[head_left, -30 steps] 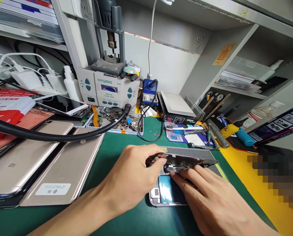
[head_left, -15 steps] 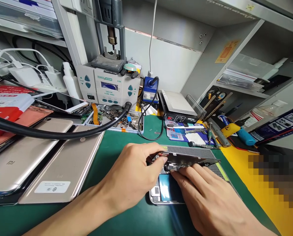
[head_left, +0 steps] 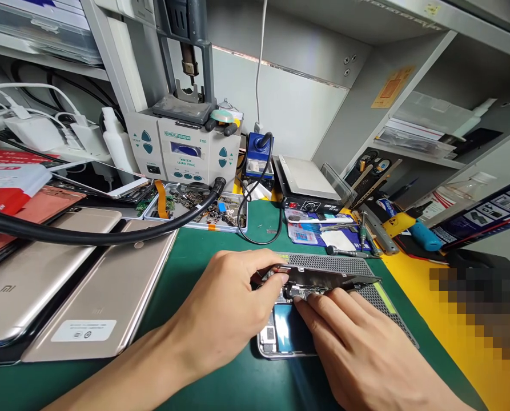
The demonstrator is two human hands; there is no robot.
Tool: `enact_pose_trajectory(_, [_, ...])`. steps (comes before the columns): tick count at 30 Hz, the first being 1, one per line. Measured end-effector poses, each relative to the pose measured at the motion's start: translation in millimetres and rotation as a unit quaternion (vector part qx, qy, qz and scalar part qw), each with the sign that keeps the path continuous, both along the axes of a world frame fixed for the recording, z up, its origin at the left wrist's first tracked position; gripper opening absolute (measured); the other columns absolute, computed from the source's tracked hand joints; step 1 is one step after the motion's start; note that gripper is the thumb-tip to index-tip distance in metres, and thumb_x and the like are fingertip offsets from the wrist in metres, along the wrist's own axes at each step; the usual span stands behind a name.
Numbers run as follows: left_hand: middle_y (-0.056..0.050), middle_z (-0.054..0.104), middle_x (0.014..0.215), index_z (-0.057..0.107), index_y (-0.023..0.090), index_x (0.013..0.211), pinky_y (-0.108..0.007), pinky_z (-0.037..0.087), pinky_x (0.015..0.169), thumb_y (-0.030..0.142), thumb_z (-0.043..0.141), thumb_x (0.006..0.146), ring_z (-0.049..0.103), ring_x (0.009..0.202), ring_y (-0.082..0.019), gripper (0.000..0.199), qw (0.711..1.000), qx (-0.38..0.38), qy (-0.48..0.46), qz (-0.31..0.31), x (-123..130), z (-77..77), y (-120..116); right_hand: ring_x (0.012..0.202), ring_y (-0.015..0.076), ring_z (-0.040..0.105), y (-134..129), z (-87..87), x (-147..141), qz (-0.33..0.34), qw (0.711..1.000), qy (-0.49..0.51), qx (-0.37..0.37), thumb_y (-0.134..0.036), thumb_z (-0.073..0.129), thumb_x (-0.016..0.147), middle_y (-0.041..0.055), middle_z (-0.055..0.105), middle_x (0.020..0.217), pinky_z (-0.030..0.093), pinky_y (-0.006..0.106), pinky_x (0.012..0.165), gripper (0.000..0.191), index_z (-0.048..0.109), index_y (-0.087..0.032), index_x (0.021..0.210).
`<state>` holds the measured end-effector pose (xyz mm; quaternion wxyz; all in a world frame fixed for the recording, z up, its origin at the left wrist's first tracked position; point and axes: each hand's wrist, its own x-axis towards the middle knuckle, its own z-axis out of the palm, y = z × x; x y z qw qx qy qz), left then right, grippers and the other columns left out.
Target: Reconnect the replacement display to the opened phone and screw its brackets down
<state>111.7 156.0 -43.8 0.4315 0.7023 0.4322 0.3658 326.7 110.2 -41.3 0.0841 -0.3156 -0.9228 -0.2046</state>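
An opened phone body (head_left: 265, 346) lies on a perforated grey mat (head_left: 353, 264), its dark battery (head_left: 291, 328) and inner parts exposed. Above it the phone's screen panel (head_left: 323, 278) is tilted up along the far side. My left hand (head_left: 237, 305) pinches the panel's left end between thumb and fingers. My right hand (head_left: 357, 342) reaches over the right part of the body, its fingertips pressed in among the parts under the raised panel. Whether those fingertips grip a small part is hidden.
A hot-air station (head_left: 181, 148) stands at the back left, its black hose (head_left: 109, 235) crossing two gold phones (head_left: 96, 302). Behind the mat are a parts tray (head_left: 195, 225), a flat heating plate (head_left: 308, 177) and several screwdrivers and tweezers (head_left: 361, 228).
The whole view has shifted slightly. My left hand keeps its pinch on the panel, and my right fingertips stay near the same spot inside the phone.
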Motion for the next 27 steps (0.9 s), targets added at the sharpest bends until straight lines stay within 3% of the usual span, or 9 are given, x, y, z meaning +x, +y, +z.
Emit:
enact_pose_trajectory(7, [0.003, 0.074, 0.088, 0.074, 0.022, 0.09, -0.023, 0.051, 0.076, 0.028, 0.058, 0.097, 0.068, 0.085, -0.018, 0.019, 1.0, -0.001, 0.001, -0.002, 0, 0.8, 1, 0.104, 0.0318, 0.064, -1, -1.5, 2, -0.007, 1.0, 0.0, -0.026, 0.001, 0.041, 0.09, 0.0165, 0.074, 0.108, 0.054, 0.047, 0.085, 0.039, 0.074, -0.008, 0.107])
enact_pose_trajectory(13, [0.002, 0.071, 0.077, 0.075, 0.023, 0.088, -0.024, 0.053, 0.076, 0.029, 0.059, 0.095, 0.069, 0.084, -0.02, 0.019, 1.0, -0.002, -0.004, 0.007, 1, 0.2, 1, 0.104, 0.0357, 0.062, -3, -5.7, 10, -0.001, 0.999, 0.022, -0.048, -0.001, 0.048, 0.086, 0.0224, 0.07, 0.107, 0.06, 0.051, 0.08, 0.039, 0.07, -0.001, 0.118])
enact_pose_trajectory(18, [0.002, 0.072, 0.079, 0.076, 0.023, 0.089, -0.024, 0.054, 0.078, 0.028, 0.058, 0.096, 0.069, 0.085, -0.019, 0.019, 1.0, 0.0, -0.006, 0.006, 1, -0.6, 0, 0.094, 0.0323, 0.064, -3, -4.1, 10, -0.009, 0.998, 0.032, -0.059, -0.002, 0.051, 0.085, 0.0205, 0.071, 0.107, 0.061, 0.051, 0.077, 0.041, 0.069, -0.003, 0.123])
enact_pose_trajectory(23, [0.002, 0.075, 0.085, 0.076, 0.022, 0.091, -0.024, 0.054, 0.074, 0.027, 0.058, 0.096, 0.068, 0.081, -0.018, 0.02, 1.0, 0.002, -0.011, 0.001, 1, 0.5, 0, 0.105, 0.0309, 0.063, -2, -3.7, 7, -0.032, 0.995, 0.058, -0.073, -0.002, 0.05, 0.086, 0.018, 0.07, 0.118, 0.059, 0.047, 0.086, 0.04, 0.07, -0.009, 0.12])
enact_pose_trajectory(27, [0.002, 0.076, 0.087, 0.077, 0.022, 0.094, -0.025, 0.052, 0.071, 0.026, 0.058, 0.096, 0.068, 0.079, -0.018, 0.02, 1.0, 0.0, -0.014, 0.003, 1, -0.2, 0, 0.102, 0.0268, 0.063, -3, -5.5, 8, -0.044, 0.992, 0.079, -0.083, -0.003, 0.05, 0.09, 0.014, 0.071, 0.117, 0.056, 0.043, 0.089, 0.04, 0.067, -0.011, 0.124])
